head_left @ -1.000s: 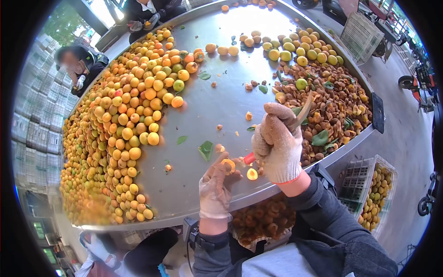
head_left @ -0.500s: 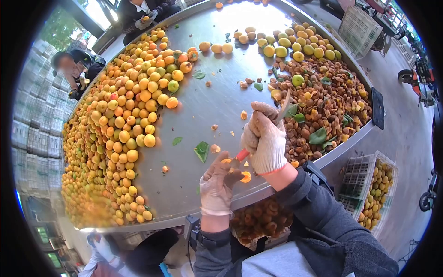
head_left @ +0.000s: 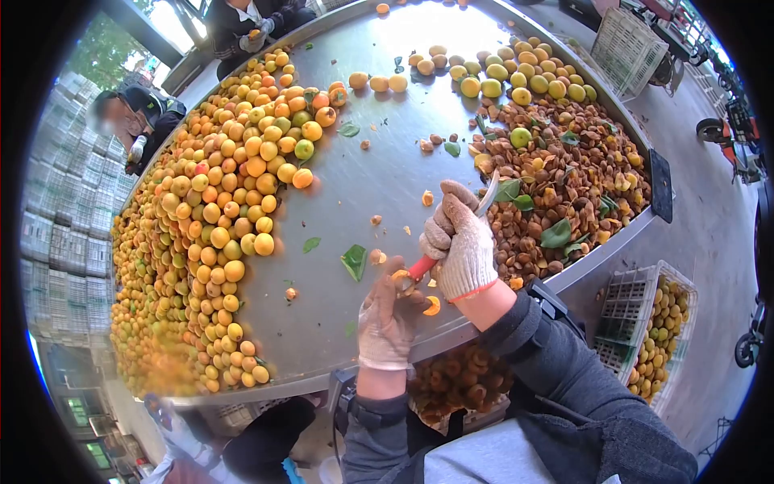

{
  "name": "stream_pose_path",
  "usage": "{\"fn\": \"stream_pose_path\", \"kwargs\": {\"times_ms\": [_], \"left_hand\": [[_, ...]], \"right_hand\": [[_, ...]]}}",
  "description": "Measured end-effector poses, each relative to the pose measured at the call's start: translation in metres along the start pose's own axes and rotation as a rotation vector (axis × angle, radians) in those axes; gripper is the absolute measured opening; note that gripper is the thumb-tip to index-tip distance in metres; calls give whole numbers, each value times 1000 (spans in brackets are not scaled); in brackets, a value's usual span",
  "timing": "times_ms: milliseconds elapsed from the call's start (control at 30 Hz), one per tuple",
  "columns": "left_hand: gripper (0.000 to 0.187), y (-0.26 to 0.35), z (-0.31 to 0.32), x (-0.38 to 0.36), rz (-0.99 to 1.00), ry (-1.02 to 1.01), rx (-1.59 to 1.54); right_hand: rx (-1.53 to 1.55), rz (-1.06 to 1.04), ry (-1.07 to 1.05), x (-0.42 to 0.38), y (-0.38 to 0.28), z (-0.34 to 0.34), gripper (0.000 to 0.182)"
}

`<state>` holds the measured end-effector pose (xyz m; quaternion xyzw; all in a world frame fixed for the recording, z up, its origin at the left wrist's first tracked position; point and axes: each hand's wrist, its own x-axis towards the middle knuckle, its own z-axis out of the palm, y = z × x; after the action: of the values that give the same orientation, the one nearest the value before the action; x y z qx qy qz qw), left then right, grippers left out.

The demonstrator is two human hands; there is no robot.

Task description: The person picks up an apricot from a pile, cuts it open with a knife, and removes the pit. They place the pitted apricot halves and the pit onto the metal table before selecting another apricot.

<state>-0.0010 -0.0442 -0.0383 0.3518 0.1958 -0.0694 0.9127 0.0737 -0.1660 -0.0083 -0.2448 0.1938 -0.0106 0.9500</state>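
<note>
Near the front of the metal table (head_left: 322,331), my gloved right hand (head_left: 458,242) is closed around a knife with a red handle (head_left: 422,267) and a curved blade pointing up and right. Just left of it, my gloved left hand (head_left: 387,315) is closed on a small orange fruit (head_left: 401,278), mostly hidden by the fingers, close to the handle's lower end. An orange fruit piece (head_left: 432,306) shows beside the left fingertips. A green leaf (head_left: 353,262) lies to the left of my hands.
Whole orange fruit (head_left: 214,210) is heaped at left. At right lie brown pits and scraps (head_left: 556,177), with yellow fruit (head_left: 556,90) behind. A crate (head_left: 621,310) of fruit stands at the lower right. Other people (head_left: 153,121) are around the table's left and far edges.
My left hand has moved slightly right and up, closer to the knife handle. My right hand has shifted a little left, and its blade stands a bit differently. The person at left has moved.
</note>
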Motion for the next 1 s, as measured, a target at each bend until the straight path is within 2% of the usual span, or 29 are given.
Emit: {"fn": "stream_pose_path", "kwargs": {"times_ms": [67,200,300,400,467,500,567,600,667,700,767,800,867,900,967,1000], "left_hand": [[45,-4,-1,1,-24,-57,-68],[48,-5,6,-1,-5,-54,-31],[47,-9,4,-4,-102,-46,68],[40,-4,3,-5,-128,-32,69],[31,6,-6,-3,-8,-23,416],[31,7,-2,-5,-14,-23,418],[28,11,12,-10,180,85,1266],[28,5,10,-8,178,81,1271],[25,-12,4,-1,356,3,1829],[25,-15,4,0,357,0,1831],[29,-18,9,2,217,-55,2018],[29,-15,11,0,222,-56,2026],[29,-1,16,-12,111,50,1619],[29,7,16,-22,130,69,1631],[40,19,13,-50,20,-57,1151],[40,24,17,-61,28,-48,1158]], "right_hand": [[170,115,39,12,5,-12,12],[288,166,62,19,6,-17,15],[355,126,150,23,0,-12,13],[104,-75,149,21,-13,-8,14],[82,-123,129,20,-26,-5,14],[61,-168,97,20,-31,-6,13],[78,-187,90,20,-35,-9,13],[60,-183,79,19,-36,-9,13],[44,-174,64,18,-36,-9,14],[47,-177,65,16,-38,-10,14],[73,-157,-6,14,-42,-12,16],[76,-174,-12,15,-43,-13,15],[70,-192,-27,15,-51,-16,15],[57,-215,-38,16,-55,-16,15],[58,-224,-36,21,-59,-20,15],[61,-207,-13,20,-62,-19,15]]}}
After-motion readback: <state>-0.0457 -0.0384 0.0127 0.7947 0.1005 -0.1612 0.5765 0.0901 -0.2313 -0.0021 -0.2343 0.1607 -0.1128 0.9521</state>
